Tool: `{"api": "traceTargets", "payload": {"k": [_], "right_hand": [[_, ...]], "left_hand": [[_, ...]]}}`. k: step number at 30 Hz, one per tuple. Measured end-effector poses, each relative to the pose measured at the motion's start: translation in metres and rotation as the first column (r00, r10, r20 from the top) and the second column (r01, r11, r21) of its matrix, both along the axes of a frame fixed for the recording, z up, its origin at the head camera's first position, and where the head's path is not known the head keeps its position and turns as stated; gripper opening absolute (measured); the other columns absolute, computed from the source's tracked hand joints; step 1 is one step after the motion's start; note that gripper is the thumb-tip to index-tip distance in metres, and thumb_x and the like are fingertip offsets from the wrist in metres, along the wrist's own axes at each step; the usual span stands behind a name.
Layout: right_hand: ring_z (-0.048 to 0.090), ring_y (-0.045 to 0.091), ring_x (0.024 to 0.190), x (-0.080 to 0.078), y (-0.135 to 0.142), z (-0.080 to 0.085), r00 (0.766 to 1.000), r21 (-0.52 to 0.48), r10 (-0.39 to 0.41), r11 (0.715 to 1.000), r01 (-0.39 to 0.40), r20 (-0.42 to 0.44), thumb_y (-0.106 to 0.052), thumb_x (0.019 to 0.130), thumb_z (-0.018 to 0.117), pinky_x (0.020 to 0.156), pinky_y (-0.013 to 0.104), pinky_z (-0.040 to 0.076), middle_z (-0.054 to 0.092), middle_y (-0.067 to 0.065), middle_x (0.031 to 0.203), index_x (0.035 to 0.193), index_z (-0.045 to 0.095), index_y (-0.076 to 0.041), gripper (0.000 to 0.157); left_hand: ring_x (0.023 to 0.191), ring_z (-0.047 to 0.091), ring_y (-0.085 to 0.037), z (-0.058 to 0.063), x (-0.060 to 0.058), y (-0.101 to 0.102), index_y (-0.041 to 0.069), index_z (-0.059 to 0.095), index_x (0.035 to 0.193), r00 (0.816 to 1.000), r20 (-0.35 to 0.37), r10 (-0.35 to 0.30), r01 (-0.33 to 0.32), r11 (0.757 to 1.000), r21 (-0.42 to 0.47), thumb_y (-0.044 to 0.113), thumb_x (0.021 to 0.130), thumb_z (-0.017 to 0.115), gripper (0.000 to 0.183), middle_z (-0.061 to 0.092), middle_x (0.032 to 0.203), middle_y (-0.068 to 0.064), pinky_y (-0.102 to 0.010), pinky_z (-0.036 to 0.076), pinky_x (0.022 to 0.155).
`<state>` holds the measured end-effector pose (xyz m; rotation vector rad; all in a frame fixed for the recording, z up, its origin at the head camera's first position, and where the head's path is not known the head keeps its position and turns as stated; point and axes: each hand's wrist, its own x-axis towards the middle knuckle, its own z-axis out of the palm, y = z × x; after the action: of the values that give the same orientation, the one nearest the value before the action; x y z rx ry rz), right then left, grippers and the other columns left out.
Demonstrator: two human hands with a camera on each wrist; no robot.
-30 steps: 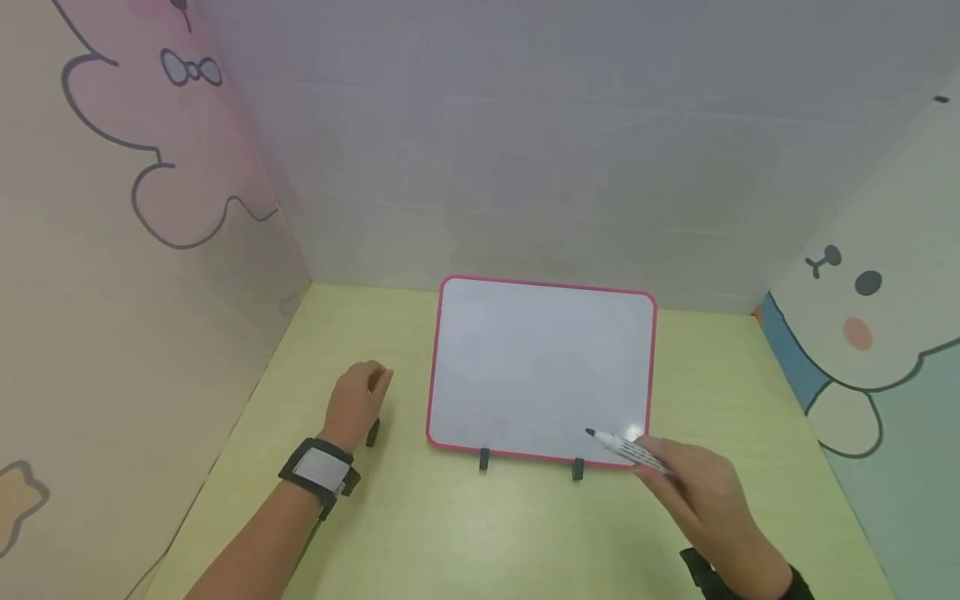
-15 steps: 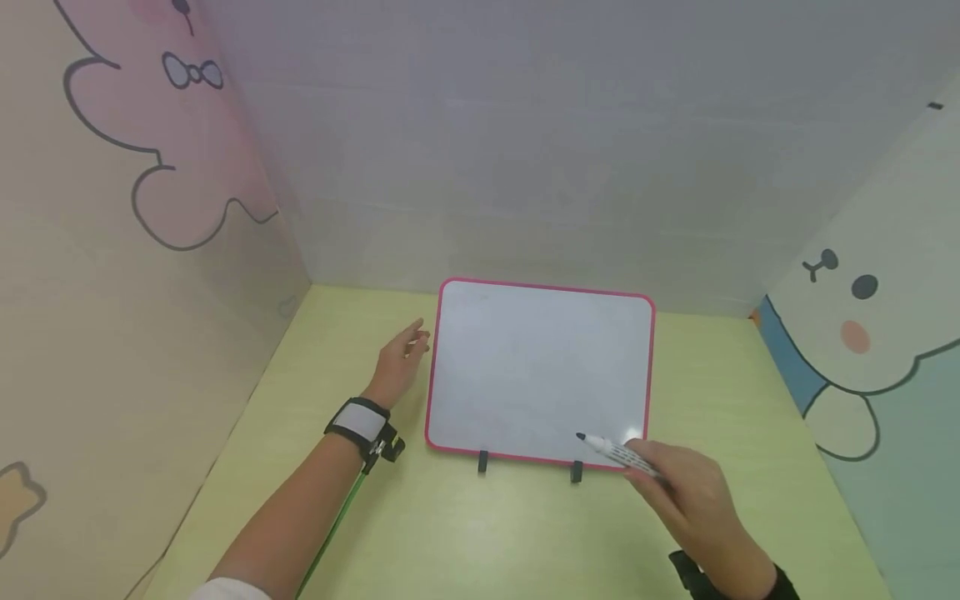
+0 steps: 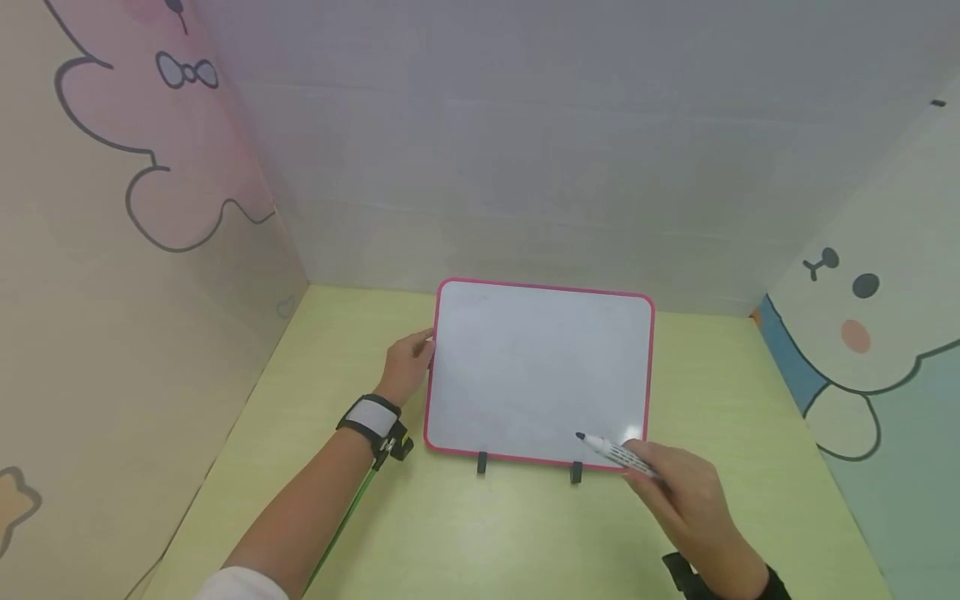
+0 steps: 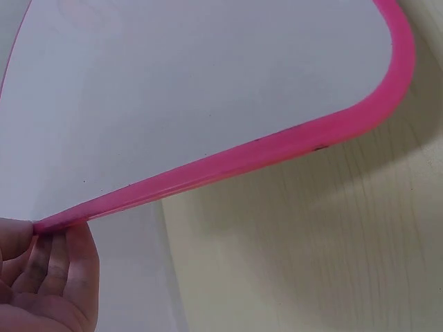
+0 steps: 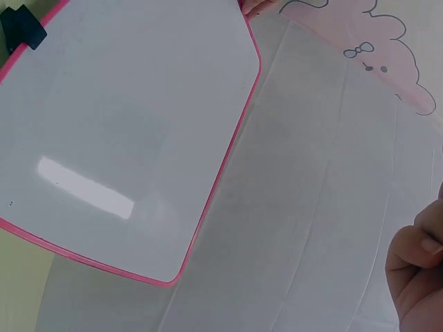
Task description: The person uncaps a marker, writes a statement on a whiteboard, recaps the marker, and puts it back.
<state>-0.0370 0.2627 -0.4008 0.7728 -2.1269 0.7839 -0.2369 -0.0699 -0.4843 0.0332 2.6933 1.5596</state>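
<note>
A whiteboard with a pink frame leans upright on two small dark feet; its face carries no visible writing. My left hand grips the board's left edge. Seen from the left wrist, the thumb lies at the front of the pink rim and the other fingers reach behind it. My right hand holds a white marker near the board's lower right corner. The marker's dark tip is bare and points left. In the right wrist view the curled fingers show, but the marker does not.
Board and hands are over a pale yellow-green table. A whitish back wall rises behind the board. Walls with cartoon drawings stand at the left and right. A green cable runs along my left forearm.
My left hand has moved right and away from me, from beside the board to its left edge, and now grips it. The right hand with the marker has shifted slightly left.
</note>
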Motion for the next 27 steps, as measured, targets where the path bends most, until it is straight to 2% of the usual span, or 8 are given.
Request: {"api": "traceTargets", "payload": {"k": [5,11,14,18,20,23,25,27], "right_hand": [[0.046,0.000,0.065,-0.003,-0.003,-0.004,0.999,-0.048,0.039,0.998,-0.038,0.013,-0.038,0.098,0.048,0.053,0.017,0.040,0.062,0.001,0.072,0.093,0.067,0.003,0.045],[0.042,-0.002,0.062,-0.006,-0.017,-0.005,0.993,-0.177,0.106,0.979,-0.097,0.042,-0.030,0.097,0.051,0.049,0.013,0.036,0.057,0.002,0.073,0.101,0.061,0.010,0.042],[0.038,-0.001,0.057,-0.011,-0.028,0.001,0.972,-0.288,0.233,0.932,-0.219,0.016,-0.017,0.098,0.049,0.047,0.011,0.033,0.060,0.007,0.090,0.118,0.047,0.015,0.038],[0.036,0.002,0.049,-0.018,-0.045,0.014,0.899,-0.422,0.435,0.806,-0.414,-0.051,0.000,0.095,0.047,0.042,0.006,0.031,0.054,0.011,0.107,0.126,0.036,0.012,0.035],[0.039,0.003,0.048,-0.021,-0.053,0.019,0.889,-0.439,0.453,0.786,-0.435,-0.070,0.001,0.095,0.048,0.040,0.007,0.034,0.050,0.010,0.109,0.121,0.044,0.011,0.028],[0.042,0.005,0.053,-0.027,-0.063,0.024,0.897,-0.426,0.430,0.797,-0.429,-0.100,-0.002,0.095,0.051,0.042,0.011,0.037,0.046,0.013,0.109,0.111,0.053,0.011,0.021],[0.044,0.007,0.056,-0.033,-0.069,0.025,0.888,-0.426,0.450,0.788,-0.445,-0.095,-0.004,0.093,0.055,0.043,0.014,0.038,0.044,0.013,0.110,0.113,0.052,0.012,0.025],[0.046,0.011,0.059,-0.039,-0.075,0.024,0.865,-0.421,0.495,0.769,-0.481,-0.082,-0.006,0.090,0.060,0.045,0.016,0.040,0.042,0.014,0.113,0.121,0.044,0.014,0.040]], "left_hand": [[0.084,0.066,-0.023,-0.002,0.000,-0.002,0.007,0.056,0.130,1.000,-0.023,0.010,-0.010,1.000,0.003,0.020,0.097,0.052,0.036,0.068,0.107,-0.016,-0.034,0.057,0.077],[0.087,0.067,-0.024,-0.002,0.000,-0.003,0.007,0.056,0.130,1.000,-0.007,0.016,-0.016,1.000,0.021,0.021,0.097,0.052,0.036,0.067,0.111,-0.016,-0.034,0.057,0.079],[0.088,0.067,-0.024,-0.001,0.001,-0.002,0.007,0.056,0.130,1.000,-0.001,0.016,-0.016,0.999,0.036,0.021,0.097,0.052,0.036,0.067,0.112,-0.016,-0.034,0.057,0.080],[0.092,0.067,-0.024,-0.001,0.001,0.000,0.007,0.056,0.130,1.000,0.009,0.016,-0.017,0.999,0.050,0.021,0.097,0.052,0.035,0.066,0.114,-0.016,-0.035,0.057,0.081],[0.094,0.066,-0.024,-0.002,0.000,0.001,0.008,0.056,0.130,1.000,0.019,0.017,-0.018,0.998,0.054,0.021,0.097,0.052,0.035,0.066,0.115,-0.015,-0.035,0.056,0.082],[0.096,0.066,-0.024,-0.003,0.000,0.002,0.009,0.056,0.131,0.999,0.032,0.023,-0.024,0.998,0.051,0.022,0.097,0.052,0.036,0.066,0.116,-0.014,-0.035,0.056,0.084],[0.095,0.066,-0.024,-0.003,0.000,0.003,0.010,0.056,0.131,0.999,0.040,0.027,-0.029,0.998,0.047,0.023,0.097,0.053,0.036,0.066,0.116,-0.013,-0.036,0.056,0.085],[0.094,0.066,-0.024,-0.002,0.000,0.004,0.011,0.056,0.131,0.999,0.043,0.031,-0.033,0.999,0.042,0.024,0.097,0.053,0.037,0.066,0.115,-0.013,-0.036,0.056,0.085]]}}
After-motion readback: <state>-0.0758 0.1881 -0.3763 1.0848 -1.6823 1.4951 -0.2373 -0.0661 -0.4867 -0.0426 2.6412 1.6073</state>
